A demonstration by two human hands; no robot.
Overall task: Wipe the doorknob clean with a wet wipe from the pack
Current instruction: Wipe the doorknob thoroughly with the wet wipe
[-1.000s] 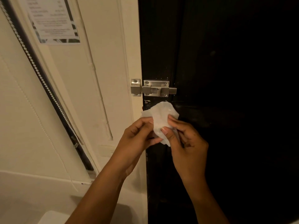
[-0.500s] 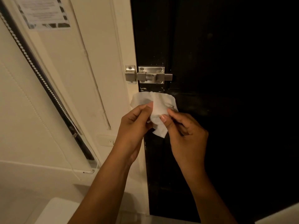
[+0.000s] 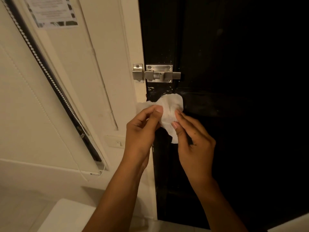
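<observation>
Left hand (image 3: 142, 129) and right hand (image 3: 192, 139) both pinch one white wet wipe (image 3: 168, 114) between thumb and fingers, held up against the black door (image 3: 234, 114). Doorknob hidden behind wipe. Beyond, above: steel slide bolt (image 3: 157, 73) across the door edge.

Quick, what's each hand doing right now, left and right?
Left hand: closed, pinching the left side of the crumpled white wet wipe.
Right hand: closed, pinching the same wipe's right side.
</observation>
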